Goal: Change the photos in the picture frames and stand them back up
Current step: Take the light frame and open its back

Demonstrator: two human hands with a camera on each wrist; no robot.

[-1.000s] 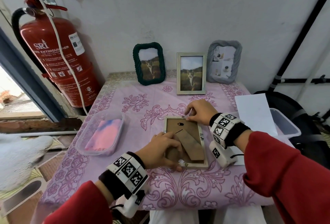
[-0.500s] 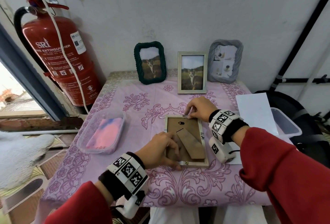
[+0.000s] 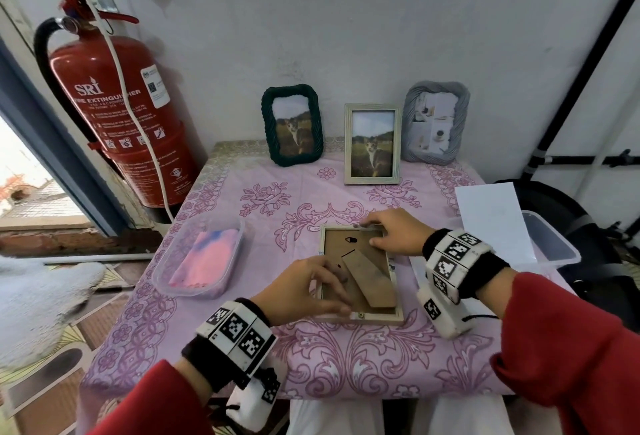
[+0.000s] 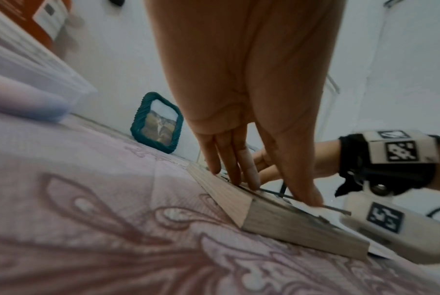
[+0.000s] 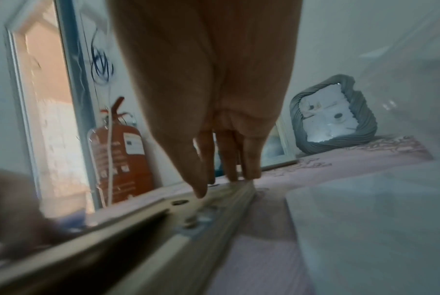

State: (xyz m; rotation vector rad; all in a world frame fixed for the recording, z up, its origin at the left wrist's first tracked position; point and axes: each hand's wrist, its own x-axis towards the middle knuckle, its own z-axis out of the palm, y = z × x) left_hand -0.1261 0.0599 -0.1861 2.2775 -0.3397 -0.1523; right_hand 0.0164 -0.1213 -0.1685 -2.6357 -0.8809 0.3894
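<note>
A pale wooden rectangular picture frame lies face down on the pink floral tablecloth, near the table's near-centre, with its brown backing board and flat brown easel stand facing up. The left hand rests on the frame's near-left portion, fingers extended and pressing on the backing, thumb laid along the near rail; it is not closed around anything. The right hand rests on the far-right corner, fingers straight, fingertips touching the far rail, nothing clasped.

At the far edge, three frames stand upright against the white wall: a dark green rope-trimmed frame on the left, a pale wooden frame with a cat photo in the middle, and a grey fabric-wrapped frame on the right. A clear plastic container with pink contents sits left of the flat frame. A white sheet lies at the right over another clear container. A red fire extinguisher stands at far left.
</note>
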